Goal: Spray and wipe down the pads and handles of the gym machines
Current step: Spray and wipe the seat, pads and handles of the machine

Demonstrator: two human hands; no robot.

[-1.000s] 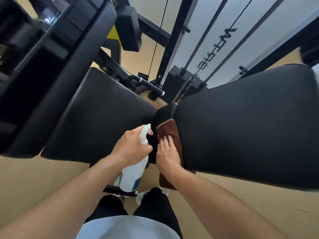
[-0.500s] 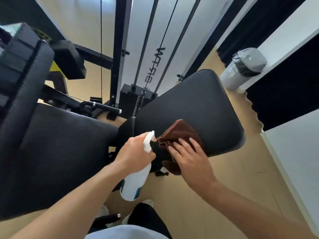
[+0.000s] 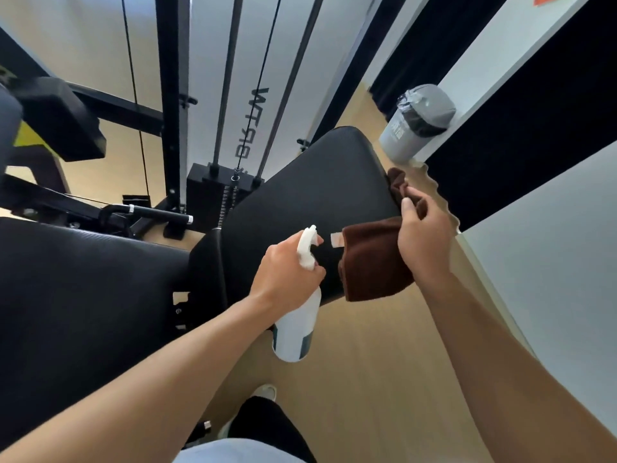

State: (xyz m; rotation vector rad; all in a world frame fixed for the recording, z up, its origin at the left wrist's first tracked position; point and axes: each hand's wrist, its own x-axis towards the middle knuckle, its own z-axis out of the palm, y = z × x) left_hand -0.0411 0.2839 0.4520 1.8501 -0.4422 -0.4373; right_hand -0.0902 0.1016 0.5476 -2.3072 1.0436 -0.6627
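Dark lettering runs sideways down the white panel (image 3: 248,105) behind the cables, too skewed to read with any confidence. The label on the white spray bottle (image 3: 295,325) is only a dark band, and the print on the grey bin (image 3: 414,125) by the wall is too small to make out. The left hand (image 3: 287,269) wraps the bottle's neck, fingers curled tight around it with the forefinger at the trigger, nozzle aimed toward the black pad (image 3: 314,202). The right hand (image 3: 424,242) pinches a bunched brown cloth (image 3: 370,265) between thumb and fingers at the pad's right edge; the cloth drapes over that edge, a pale tag showing on it. A second black pad (image 3: 83,295) lies to the left. Below is a tan wood-look floor (image 3: 384,379), with pale walls and dark panels along the right.
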